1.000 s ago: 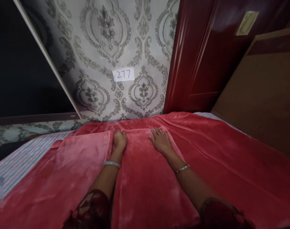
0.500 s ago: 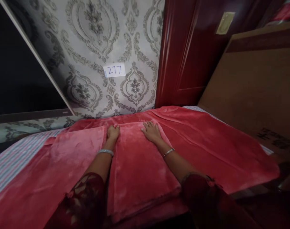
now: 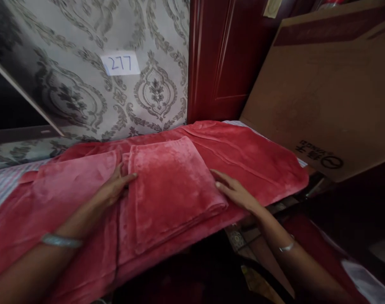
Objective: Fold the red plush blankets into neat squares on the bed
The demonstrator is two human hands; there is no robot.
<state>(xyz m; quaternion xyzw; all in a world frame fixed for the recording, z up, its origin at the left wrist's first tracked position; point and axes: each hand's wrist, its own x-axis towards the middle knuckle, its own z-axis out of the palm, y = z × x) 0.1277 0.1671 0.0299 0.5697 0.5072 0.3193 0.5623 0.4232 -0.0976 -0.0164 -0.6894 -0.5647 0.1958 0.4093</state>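
1. Left hand lies flat, fingers spread, against the left edge of the folded red blanket; right hand rests unclenched at its right edge.
2. The blanket sits on a red bedspread near the bed's front edge; a cardboard box leans beyond.
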